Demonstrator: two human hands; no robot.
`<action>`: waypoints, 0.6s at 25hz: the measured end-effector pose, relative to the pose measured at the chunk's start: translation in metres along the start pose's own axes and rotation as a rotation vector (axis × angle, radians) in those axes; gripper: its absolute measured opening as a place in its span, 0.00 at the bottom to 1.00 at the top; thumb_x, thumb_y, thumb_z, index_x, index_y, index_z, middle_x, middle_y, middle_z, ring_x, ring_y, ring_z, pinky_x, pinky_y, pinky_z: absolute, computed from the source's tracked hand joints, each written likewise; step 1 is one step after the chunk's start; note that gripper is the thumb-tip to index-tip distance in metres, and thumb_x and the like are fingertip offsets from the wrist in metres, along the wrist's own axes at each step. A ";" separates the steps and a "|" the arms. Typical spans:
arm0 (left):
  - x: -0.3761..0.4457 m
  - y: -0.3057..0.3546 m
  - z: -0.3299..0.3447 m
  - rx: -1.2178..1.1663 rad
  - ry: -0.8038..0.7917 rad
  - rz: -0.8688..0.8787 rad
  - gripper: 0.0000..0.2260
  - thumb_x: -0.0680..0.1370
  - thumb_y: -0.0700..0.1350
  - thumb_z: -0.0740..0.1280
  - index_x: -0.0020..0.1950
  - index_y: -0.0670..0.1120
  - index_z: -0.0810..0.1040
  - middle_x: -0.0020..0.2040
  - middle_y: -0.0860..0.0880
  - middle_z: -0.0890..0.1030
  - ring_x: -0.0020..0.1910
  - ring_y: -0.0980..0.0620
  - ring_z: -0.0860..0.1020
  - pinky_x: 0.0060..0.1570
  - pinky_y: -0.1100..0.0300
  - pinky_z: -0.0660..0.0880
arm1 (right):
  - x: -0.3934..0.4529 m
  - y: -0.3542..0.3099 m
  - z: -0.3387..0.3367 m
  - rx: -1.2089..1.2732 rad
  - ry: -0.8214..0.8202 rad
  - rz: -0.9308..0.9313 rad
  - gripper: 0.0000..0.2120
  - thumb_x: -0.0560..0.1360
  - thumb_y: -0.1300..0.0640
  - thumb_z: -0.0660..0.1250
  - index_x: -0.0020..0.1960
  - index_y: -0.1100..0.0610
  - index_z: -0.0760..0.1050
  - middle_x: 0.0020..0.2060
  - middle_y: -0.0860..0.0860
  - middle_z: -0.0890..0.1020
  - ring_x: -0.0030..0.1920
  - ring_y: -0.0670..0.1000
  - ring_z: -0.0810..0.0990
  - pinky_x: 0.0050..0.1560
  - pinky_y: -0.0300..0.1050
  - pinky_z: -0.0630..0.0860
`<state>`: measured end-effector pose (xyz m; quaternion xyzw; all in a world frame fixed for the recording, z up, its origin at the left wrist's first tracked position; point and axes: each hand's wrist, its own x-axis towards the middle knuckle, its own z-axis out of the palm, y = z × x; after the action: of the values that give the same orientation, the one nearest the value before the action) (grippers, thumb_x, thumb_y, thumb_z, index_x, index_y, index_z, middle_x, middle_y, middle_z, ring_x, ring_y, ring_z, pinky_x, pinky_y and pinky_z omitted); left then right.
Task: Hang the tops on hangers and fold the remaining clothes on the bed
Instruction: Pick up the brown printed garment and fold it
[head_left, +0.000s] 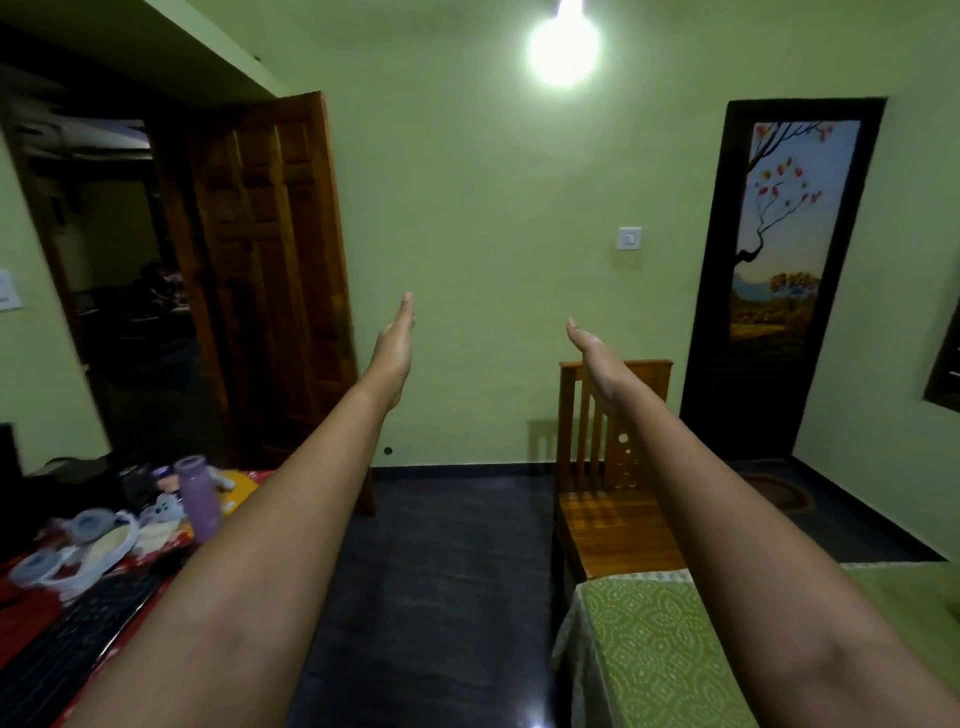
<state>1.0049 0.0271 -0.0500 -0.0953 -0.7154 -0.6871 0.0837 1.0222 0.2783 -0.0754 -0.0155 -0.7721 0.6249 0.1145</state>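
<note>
Both my arms reach straight forward at chest height. My left hand (396, 347) is flat with straight fingers and holds nothing. My right hand (597, 353) is also flat, fingers straight, and empty. The two palms face each other across a gap. The corner of the bed (649, 639), covered in a green patterned sheet, shows at the lower right under my right forearm. No tops, hangers or other clothes are visible on it in this view.
A wooden chair (613, 499) stands beside the bed's corner. At the lower left a table (78, 613) holds a purple bottle (198, 496), containers and a keyboard. An open wooden door (270, 270) stands at left, a dark floor (441, 597) lies ahead.
</note>
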 end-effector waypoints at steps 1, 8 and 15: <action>0.023 -0.006 0.010 0.004 -0.026 0.000 0.34 0.78 0.67 0.49 0.77 0.48 0.56 0.77 0.48 0.58 0.76 0.48 0.56 0.75 0.48 0.52 | 0.019 0.008 -0.001 -0.004 0.001 0.013 0.36 0.77 0.34 0.54 0.78 0.54 0.53 0.77 0.52 0.56 0.76 0.56 0.54 0.73 0.57 0.53; 0.178 -0.077 0.106 -0.016 -0.184 -0.003 0.32 0.80 0.64 0.50 0.78 0.45 0.55 0.77 0.49 0.58 0.76 0.51 0.56 0.75 0.51 0.52 | 0.164 0.071 -0.051 0.021 0.096 0.078 0.39 0.75 0.32 0.55 0.78 0.52 0.53 0.77 0.53 0.56 0.76 0.58 0.54 0.73 0.58 0.54; 0.325 -0.083 0.257 -0.081 -0.316 0.024 0.33 0.79 0.66 0.51 0.77 0.47 0.57 0.77 0.50 0.60 0.76 0.50 0.56 0.75 0.50 0.52 | 0.297 0.085 -0.167 0.078 0.196 0.028 0.37 0.76 0.34 0.56 0.78 0.51 0.52 0.77 0.51 0.56 0.77 0.56 0.52 0.75 0.55 0.52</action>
<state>0.6728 0.2879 -0.0595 -0.2143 -0.6902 -0.6907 -0.0257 0.7553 0.5072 -0.0789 -0.0827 -0.7320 0.6515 0.1812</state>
